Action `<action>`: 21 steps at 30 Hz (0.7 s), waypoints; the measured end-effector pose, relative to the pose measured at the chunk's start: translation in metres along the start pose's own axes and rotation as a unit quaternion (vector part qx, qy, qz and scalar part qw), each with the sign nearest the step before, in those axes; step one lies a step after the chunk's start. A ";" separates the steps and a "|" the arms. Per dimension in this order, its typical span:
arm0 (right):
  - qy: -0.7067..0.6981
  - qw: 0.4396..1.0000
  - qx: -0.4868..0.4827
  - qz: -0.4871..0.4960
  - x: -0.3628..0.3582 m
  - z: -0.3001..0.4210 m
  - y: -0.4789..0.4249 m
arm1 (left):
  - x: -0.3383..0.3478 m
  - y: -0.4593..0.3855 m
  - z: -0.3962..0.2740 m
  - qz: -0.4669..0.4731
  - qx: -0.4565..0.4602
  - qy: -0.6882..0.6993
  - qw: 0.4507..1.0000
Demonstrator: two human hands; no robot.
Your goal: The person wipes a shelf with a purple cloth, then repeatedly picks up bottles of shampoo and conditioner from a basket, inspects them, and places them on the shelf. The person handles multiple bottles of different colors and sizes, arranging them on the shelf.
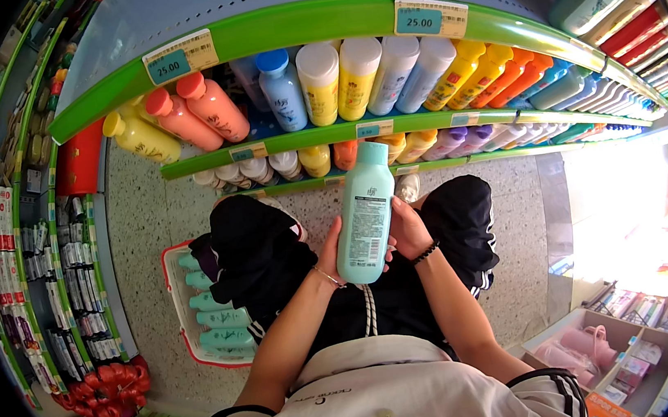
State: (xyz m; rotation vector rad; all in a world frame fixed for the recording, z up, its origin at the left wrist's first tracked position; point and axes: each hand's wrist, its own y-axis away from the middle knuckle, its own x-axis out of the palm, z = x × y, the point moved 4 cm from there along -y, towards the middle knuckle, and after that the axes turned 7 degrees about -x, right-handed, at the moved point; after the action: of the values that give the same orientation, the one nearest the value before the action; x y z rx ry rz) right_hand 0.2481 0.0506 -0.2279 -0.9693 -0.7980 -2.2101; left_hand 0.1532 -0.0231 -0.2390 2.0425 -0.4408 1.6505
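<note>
A mint-green plastic bottle (366, 217) stands between my two hands, cap away from me, its printed back label turned up. My left hand (331, 252) grips its left side near the base. On the right side, my right hand (408, 228) holds it, with some fingertips hidden behind the bottle. On the floor to my left, beside my knee, a white basket with a red rim (176, 300) holds several similar mint-green bottles (225, 337). Ahead of me, colourful bottles line the shelf, among them a blue bottle (282, 94) and a yellow bottle with a white cap (320, 86).
A green-edged upper shelf (300, 18) with price tags juts out over the rows of bottles. Racks of small packaged goods (79, 280) stand at the left, near a red shiny bundle (107, 389). A divided display bin (608, 338) is at the lower right.
</note>
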 end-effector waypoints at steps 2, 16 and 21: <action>0.015 1.000 -0.008 0.002 0.006 0.004 0.001 | 0.003 0.000 0.000 0.028 0.004 0.024 0.999; 0.099 0.989 0.056 -0.099 0.007 0.002 0.008 | 0.009 0.001 -0.003 0.027 0.004 0.092 0.995; 0.051 0.991 0.051 -0.110 -0.003 -0.011 0.002 | 0.016 -0.002 -0.001 0.037 0.008 0.200 0.979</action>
State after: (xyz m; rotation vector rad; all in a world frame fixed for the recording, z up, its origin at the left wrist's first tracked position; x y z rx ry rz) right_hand 0.2467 0.0418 -0.2359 -0.7432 -1.0009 -2.3582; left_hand 0.1571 -0.0202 -0.2238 1.6610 -0.3636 2.0527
